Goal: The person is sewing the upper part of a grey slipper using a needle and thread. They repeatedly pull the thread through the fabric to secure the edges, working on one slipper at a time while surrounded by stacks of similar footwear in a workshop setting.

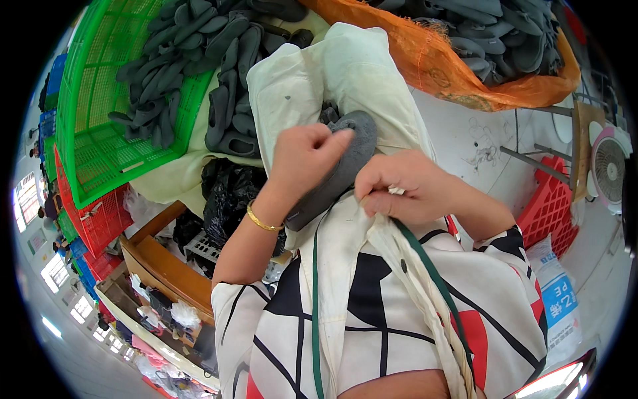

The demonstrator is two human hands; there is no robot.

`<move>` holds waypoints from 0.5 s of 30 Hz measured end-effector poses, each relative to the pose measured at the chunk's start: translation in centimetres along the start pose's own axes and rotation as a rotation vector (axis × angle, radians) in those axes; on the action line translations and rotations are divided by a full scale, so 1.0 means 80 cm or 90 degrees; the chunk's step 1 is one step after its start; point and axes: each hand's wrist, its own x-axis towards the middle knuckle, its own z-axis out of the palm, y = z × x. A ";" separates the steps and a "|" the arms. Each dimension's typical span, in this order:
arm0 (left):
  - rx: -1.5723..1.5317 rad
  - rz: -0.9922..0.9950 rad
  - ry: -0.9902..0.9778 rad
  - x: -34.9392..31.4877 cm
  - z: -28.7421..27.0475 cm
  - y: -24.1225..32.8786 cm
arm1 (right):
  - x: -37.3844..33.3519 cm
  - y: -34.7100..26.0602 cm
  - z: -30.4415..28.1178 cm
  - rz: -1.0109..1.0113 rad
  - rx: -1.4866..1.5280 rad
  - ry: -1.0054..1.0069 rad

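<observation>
A dark grey slipper-like shoe (359,128) lies slantwise over my lap, its rounded end pointing away from me. My left hand (307,158), with a gold bracelet on the wrist, is closed on its left side, the thumb lying across the shoe. Close to the shoe's right edge, my right hand (402,188) has its fingers curled in a pinch. A small pale bit shows between those fingers, too small to name. Beneath both hands is a cream apron (342,233), its strap running over my patterned top.
Many grey shoes fill a green basket (100,100) at the far left. More spill over pale cloth beside my knees. An orange sack (425,66) of grey pieces stands far right. Nearby are a wooden drawer unit (159,256), a black plastic bag (229,199) and a fan (608,166).
</observation>
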 end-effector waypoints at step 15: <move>0.020 0.072 0.050 -0.024 0.019 -0.016 | 0.047 0.097 -0.004 0.066 -0.503 0.116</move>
